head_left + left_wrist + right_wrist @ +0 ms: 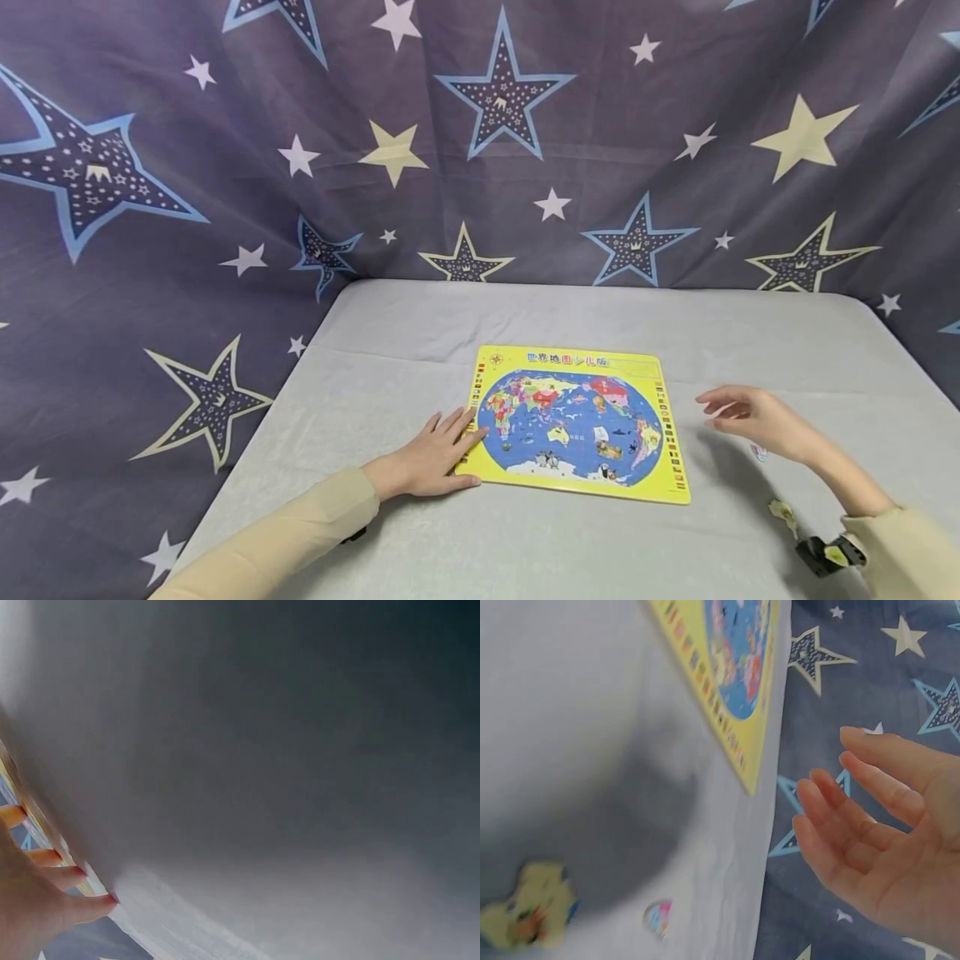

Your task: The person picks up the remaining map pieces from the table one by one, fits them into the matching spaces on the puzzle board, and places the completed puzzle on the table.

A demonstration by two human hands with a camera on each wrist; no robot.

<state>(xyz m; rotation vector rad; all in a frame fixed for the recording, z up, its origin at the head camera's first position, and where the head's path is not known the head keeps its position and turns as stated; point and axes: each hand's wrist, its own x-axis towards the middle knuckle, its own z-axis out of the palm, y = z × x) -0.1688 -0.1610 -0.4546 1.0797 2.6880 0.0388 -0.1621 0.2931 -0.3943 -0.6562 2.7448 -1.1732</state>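
A yellow-bordered world map puzzle board (573,492) lies flat on the table. My left hand (427,460) rests at its left edge, fingers spread onto the border; in the left wrist view, that hand's fingers (60,877) touch the board's side. Raised above the table right of the board, my right hand (765,421) has loosely bent fingers and holds nothing. Beneath it are a small colourful piece (759,452) and a pale yellow piece (783,515). The right wrist view shows the yellow piece (532,907) and the small piece (658,919) apart from the board.
The table (405,333) has a light grey cloth cover. A dark star-patterned curtain (525,192) hangs behind it and along the left side. A black wrist device (821,557) sits by the right sleeve, partly over the table.
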